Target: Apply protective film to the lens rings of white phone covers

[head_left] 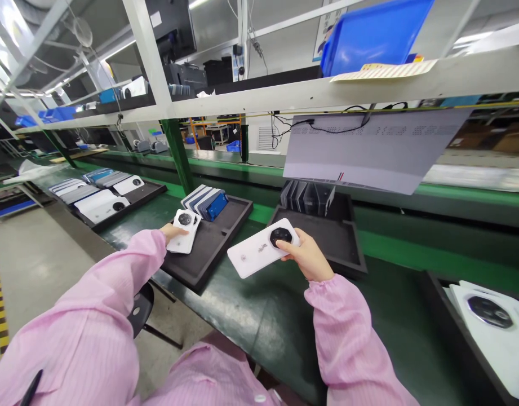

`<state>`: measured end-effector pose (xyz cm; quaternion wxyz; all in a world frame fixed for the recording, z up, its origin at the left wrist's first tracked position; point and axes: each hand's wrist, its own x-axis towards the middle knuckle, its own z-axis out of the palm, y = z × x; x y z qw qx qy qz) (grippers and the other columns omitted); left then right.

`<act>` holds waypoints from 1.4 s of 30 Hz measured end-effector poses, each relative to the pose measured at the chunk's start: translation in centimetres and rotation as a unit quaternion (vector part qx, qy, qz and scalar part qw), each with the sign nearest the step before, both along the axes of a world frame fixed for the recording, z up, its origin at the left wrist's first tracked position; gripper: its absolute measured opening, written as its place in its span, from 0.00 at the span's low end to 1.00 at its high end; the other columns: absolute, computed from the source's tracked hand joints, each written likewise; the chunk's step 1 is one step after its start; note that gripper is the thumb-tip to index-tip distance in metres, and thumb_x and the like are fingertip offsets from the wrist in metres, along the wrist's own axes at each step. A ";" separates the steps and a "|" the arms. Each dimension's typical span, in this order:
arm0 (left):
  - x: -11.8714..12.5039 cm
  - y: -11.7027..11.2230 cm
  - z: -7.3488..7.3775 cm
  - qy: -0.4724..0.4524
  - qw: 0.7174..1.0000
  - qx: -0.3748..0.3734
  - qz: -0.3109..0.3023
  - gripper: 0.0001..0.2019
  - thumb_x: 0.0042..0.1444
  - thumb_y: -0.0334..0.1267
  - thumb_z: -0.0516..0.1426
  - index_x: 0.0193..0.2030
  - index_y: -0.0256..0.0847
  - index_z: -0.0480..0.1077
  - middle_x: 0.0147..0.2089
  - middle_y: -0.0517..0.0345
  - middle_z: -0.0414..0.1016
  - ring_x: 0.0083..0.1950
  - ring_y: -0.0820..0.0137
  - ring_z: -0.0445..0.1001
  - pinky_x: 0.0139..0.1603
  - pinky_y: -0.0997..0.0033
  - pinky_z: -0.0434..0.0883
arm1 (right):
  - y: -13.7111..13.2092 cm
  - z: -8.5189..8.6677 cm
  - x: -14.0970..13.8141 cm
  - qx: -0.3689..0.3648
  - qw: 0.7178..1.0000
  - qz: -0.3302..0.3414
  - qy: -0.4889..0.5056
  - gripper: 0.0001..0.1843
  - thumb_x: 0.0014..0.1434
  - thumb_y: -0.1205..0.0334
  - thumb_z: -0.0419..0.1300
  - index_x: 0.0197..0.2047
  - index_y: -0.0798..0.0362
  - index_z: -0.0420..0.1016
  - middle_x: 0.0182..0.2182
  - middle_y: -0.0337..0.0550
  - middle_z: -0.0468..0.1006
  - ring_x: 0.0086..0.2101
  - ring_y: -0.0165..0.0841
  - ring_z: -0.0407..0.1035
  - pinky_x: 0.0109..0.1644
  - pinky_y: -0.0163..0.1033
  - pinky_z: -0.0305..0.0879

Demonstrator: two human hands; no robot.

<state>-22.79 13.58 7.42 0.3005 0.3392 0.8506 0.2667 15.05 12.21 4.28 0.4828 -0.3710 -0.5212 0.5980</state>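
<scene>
My right hand pinches a white phone back cover at its camera end, thumb on the round black camera ring. The cover is tilted above the green bench, its printed face up. Over on the left, my left hand grips another white phone back cover with a round camera ring. A second camera ring peeks out beside it, so there may be two pieces together. This hand is over the near left part of a black foam tray, where several blue and silver covers stand in a row.
A second black tray with dark upright pieces lies behind my right hand. White covers fill a tray at far right and another at left. A white shelf rail and a hanging grey panel cross above the bench.
</scene>
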 end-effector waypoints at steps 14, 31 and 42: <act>8.8 -7.8 -0.5 -0.447 0.859 0.218 -0.123 0.14 0.46 0.33 0.61 0.41 0.34 0.68 0.34 0.51 0.78 0.31 0.65 0.76 0.35 0.63 0.74 | -4.0 4.4 1.5 0.034 0.995 0.085 -0.030 0.19 0.39 0.58 0.70 0.31 0.54 0.66 0.23 0.33 0.70 0.23 0.26 0.65 0.22 0.31 0.64; 23.9 -6.2 -5.7 -0.419 0.780 0.303 -0.353 0.35 0.39 0.41 0.67 0.55 0.39 0.61 0.54 0.48 0.70 0.54 0.55 0.69 0.54 0.58 0.65 | -6.0 4.3 2.0 0.179 0.902 -0.172 -0.354 0.25 0.42 0.70 0.66 0.45 0.53 0.67 0.44 0.46 0.66 0.46 0.40 0.64 0.52 0.49 0.62; 26.0 -5.2 -11.6 -0.247 0.804 0.391 -0.373 0.36 0.36 0.42 0.67 0.53 0.39 0.58 0.51 0.46 0.68 0.51 0.55 0.70 0.54 0.49 0.65 | -5.8 -6.8 -0.4 0.137 0.971 -0.197 0.014 0.77 0.27 0.56 0.76 0.66 0.47 0.21 0.59 0.55 0.56 0.58 0.45 0.57 0.64 0.56 0.47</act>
